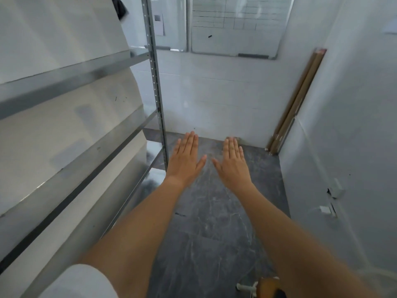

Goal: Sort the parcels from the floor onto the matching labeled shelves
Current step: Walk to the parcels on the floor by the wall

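Observation:
Both my arms reach forward over the dark grey floor [214, 222]. My left hand [185, 158] is flat, palm down, with nothing in it. My right hand [233, 162] is held the same way just beside it, thumbs almost touching. A metal shelf rack [71, 76] runs along my left side, its tiers slanting across the view. Pale blurred patches on the shelves may be labels; I cannot read them. No parcel shows on the floor in this view.
A steel upright [155, 82] of the rack stands just left of my left hand. Whiteboards [234, 26] hang on the far white wall. Long brown tubes [294, 104] lean in the right corner. A brown and white object [266, 287] sits at the bottom edge.

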{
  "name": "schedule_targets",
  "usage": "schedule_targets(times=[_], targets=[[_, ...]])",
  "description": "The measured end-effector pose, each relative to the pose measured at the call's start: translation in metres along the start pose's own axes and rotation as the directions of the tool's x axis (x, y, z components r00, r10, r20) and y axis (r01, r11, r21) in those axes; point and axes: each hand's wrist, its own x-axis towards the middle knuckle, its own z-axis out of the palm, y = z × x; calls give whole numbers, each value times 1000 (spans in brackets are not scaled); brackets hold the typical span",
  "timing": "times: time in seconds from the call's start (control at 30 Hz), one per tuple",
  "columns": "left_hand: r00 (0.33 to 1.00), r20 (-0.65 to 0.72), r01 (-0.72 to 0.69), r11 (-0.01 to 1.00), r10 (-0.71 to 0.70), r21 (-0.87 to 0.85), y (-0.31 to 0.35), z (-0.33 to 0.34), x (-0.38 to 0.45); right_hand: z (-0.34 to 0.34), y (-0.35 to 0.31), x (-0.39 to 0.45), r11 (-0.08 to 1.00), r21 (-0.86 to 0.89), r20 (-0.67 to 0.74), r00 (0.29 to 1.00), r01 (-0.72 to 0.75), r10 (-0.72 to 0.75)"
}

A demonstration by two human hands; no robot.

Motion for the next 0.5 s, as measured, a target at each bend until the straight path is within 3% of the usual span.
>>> schedule_targets(times=[0.5], targets=[[992, 68, -106, 994, 106, -13, 15, 76, 121, 51, 79, 98, 997, -31, 32, 997, -66, 67]])
